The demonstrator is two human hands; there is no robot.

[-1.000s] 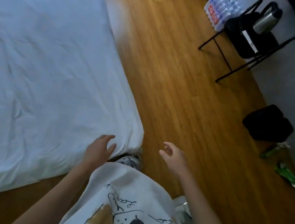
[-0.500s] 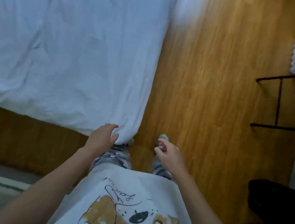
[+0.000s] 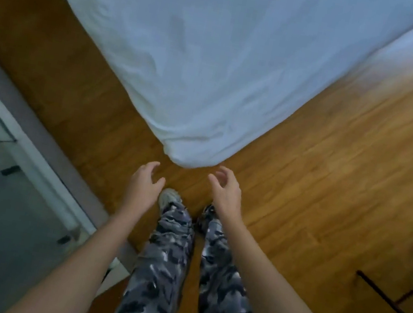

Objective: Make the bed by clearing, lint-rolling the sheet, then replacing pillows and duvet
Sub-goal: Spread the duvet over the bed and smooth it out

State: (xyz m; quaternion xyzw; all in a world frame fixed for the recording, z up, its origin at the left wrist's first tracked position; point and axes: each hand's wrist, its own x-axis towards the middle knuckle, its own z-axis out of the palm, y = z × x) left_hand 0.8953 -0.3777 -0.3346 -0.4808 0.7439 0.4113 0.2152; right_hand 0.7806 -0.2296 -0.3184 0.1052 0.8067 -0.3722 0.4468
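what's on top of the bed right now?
Only the white sheet, wrinkled and wrapped over the near corner. No pillows, duvet or lint roller lie on the part in view. Left hand and right hand hover off the corner, empty. The mattress beneath is covered.

Head view, steeply down over bed corner [image 3: 189, 153]
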